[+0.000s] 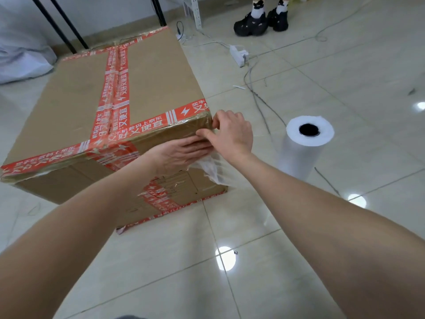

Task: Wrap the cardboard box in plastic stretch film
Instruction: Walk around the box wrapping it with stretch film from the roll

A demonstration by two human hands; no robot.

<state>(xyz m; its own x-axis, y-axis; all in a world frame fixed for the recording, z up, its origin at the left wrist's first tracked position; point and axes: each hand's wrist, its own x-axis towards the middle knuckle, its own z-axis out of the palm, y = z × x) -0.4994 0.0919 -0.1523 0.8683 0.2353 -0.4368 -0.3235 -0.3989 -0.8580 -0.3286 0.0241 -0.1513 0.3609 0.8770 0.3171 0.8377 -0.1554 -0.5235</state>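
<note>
A big cardboard box (161,84) with red printed tape stands on the tiled floor. My left hand (181,154) lies flat with straight fingers against the box's near side, close to its upper right corner. My right hand (232,132) is at that corner, its fingers curled and pinching at the edge of the clear stretch film (211,169), which hangs crumpled below both hands. The white roll of stretch film (303,148) stands upright on the floor to the right of the box, apart from my hands.
A white power strip (239,55) and grey cables trail over the floor behind the roll. A person's feet in black shoes (261,21) stand at the back. Black table legs (59,26) and a white bag (23,49) sit at the back left.
</note>
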